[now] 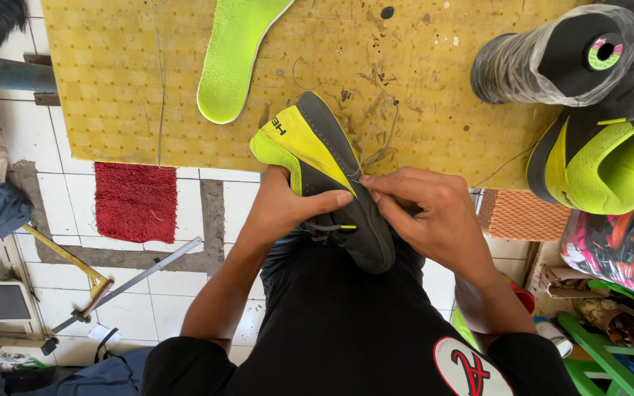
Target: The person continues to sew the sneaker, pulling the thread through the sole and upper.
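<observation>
Black shirt [346, 330], mine, fills the lower centre of the frame. Yellow worktable [148, 88], upper half, scuffed and stained. Grey and yellow shoe [332, 176], centre, heel toward me (toe resting on the table edge). Green insole [232, 59], upper centre, well apart from the shoe. My left hand [280, 209] clasps the shoe's side; my right hand [427, 213] pinches its upper, fingertips [370, 185] closed narrow.
</observation>
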